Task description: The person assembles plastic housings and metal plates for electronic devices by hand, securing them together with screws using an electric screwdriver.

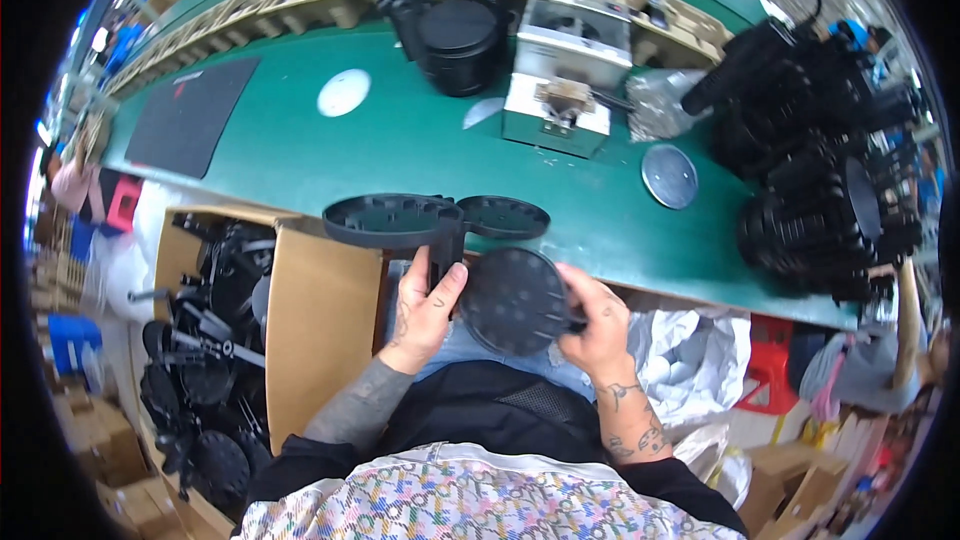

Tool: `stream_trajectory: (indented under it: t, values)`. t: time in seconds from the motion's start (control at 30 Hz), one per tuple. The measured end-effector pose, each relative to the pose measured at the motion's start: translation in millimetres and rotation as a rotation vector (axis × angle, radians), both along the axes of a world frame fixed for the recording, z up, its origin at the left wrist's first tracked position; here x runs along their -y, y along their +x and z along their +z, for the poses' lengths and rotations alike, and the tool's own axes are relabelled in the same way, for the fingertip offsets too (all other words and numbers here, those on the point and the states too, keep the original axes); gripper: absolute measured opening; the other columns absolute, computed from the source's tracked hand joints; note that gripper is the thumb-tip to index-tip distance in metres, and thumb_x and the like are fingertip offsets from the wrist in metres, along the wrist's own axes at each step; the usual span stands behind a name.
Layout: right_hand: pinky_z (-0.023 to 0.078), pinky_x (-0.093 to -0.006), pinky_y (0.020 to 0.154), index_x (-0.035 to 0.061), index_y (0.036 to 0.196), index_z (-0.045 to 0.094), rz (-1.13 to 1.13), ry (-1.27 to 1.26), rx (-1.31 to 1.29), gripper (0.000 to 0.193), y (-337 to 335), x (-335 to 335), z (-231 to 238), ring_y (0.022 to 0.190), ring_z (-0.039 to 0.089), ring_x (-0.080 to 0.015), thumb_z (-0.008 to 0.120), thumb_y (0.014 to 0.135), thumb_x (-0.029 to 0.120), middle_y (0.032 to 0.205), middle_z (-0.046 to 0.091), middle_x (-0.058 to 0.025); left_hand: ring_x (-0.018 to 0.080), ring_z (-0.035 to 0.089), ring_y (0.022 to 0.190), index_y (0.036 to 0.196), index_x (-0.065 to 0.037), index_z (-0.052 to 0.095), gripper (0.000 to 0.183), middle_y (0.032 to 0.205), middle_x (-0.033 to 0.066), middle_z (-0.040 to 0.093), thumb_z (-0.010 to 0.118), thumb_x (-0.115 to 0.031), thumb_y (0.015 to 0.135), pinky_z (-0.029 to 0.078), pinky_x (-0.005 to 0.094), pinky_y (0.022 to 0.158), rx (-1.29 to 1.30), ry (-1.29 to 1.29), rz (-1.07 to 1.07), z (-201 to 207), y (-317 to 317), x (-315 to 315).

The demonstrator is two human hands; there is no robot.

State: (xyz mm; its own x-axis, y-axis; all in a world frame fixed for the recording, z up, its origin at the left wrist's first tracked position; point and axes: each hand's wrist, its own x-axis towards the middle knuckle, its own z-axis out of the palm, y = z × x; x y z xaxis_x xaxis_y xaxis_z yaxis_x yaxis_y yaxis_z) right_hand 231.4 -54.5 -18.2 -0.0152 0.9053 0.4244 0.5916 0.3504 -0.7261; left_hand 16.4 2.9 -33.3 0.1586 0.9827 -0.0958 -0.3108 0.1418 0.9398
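In front of my lap, my left hand (422,312) is closed around the upright stem of a black plastic bracket with round plates (385,222). Two of its shallow round plates spread out over the table's near edge, the wider one to the left. My right hand (598,328) grips the right rim of a black round disc (514,302) with small marks on its face. This disc tilts toward me and its left edge lies close to my left fingers. Whether it is joined to the bracket, I cannot tell.
An open cardboard box (325,315) full of black parts stands at left. Across the green table (300,165) are a dark mat (192,118), a black round stack (458,45), a metal fixture (556,120), a clear disc (669,177) and stacked black assemblies (815,210). A white bag (690,365) sits at right.
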Motion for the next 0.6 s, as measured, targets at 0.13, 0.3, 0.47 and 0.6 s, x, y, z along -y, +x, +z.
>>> stream_trajectory:
  t: [0.13, 0.3, 0.47, 0.6]
  values:
    - [0.049, -0.0344, 0.1, -0.0081, 0.143, 0.04, -0.456, -0.056, -0.452, 0.061, 17, 33, -62, 0.118, 0.06, -0.0226, 0.067, 0.09, 0.004, 0.129, 0.06, -0.0172, 0.0088, 0.05, 0.065, 0.113, -0.003, 0.049, 0.016, 0.091, 0.0041, 0.057, 0.052, -0.017, 0.105, 0.043, 0.0242, 0.058, -0.109, 0.173, -0.122, -27, 13, 2]
    - [0.051, -0.0343, 0.085, -0.006, 0.147, 0.033, -0.617, -0.152, -0.117, 0.073, 26, 59, -75, 0.097, 0.062, -0.0225, 0.075, 0.09, 0.013, 0.115, 0.06, -0.0163, 0.0093, 0.053, 0.067, 0.104, 0.002, 0.056, 0.019, 0.091, 0.0065, 0.06, 0.055, -0.017, 0.104, 0.044, 0.026, 0.061, -0.102, 0.145, -0.203, -29, 8, 10]
    - [0.046, -0.0262, 0.066, -0.0011, 0.146, 0.036, -0.872, -0.198, -0.197, 0.093, 41, 52, -62, 0.073, 0.052, -0.0099, 0.091, 0.074, 0.018, 0.089, 0.055, -0.0041, 0.008, 0.053, 0.067, 0.103, 0.001, 0.062, 0.019, 0.086, 0.0034, 0.06, 0.058, -0.018, 0.103, 0.044, 0.025, 0.062, -0.07, 0.145, -0.209, -29, -1, 16]
    - [0.041, -0.0193, 0.059, 0.0009, 0.144, 0.039, -0.781, -0.285, -0.267, 0.075, 39, 37, -22, 0.06, 0.044, -0.0036, 0.082, 0.083, 0.008, 0.068, 0.049, 0.005, 0.0067, 0.052, 0.067, 0.104, -0.001, 0.066, 0.014, 0.083, -0.0002, 0.06, 0.059, -0.013, 0.101, 0.044, 0.0237, 0.062, 0.046, 0.086, -0.225, -25, -3, 20]
